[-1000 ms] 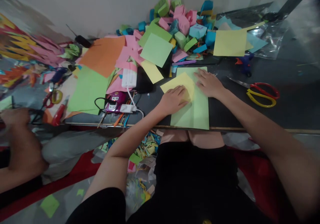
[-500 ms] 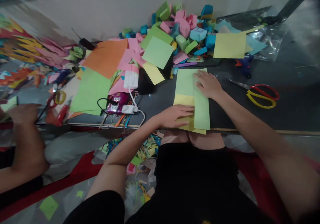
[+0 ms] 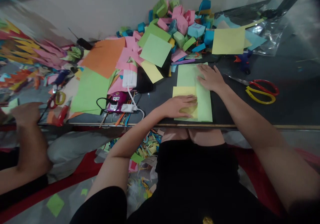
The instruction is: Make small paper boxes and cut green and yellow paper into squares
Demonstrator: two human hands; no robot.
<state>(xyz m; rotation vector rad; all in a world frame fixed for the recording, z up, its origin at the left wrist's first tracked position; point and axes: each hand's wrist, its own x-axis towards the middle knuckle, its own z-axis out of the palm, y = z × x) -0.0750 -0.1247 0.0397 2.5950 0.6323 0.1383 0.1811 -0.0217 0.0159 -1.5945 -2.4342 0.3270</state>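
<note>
A light green paper sheet (image 3: 205, 100) lies lengthwise on the dark table (image 3: 287, 114) in front of me. A smaller yellow square of paper (image 3: 183, 91) rests on its lower left part. My left hand (image 3: 178, 106) lies flat on the yellow square with fingers stretched out, pressing it down. My right hand (image 3: 210, 77) rests flat on the upper part of the green sheet, fingers spread.
Red and yellow scissors (image 3: 260, 89) lie to the right. A heap of coloured folded paper boxes (image 3: 182, 23) sits against the wall, with loose sheets and a yellow sheet (image 3: 228, 41) nearby. Another person's hand (image 3: 26, 112) works at the left. Paper scraps litter the floor.
The yellow square slid from the top left of the green sheet down to its lower left under my left hand. My right hand stayed on the green sheet.
</note>
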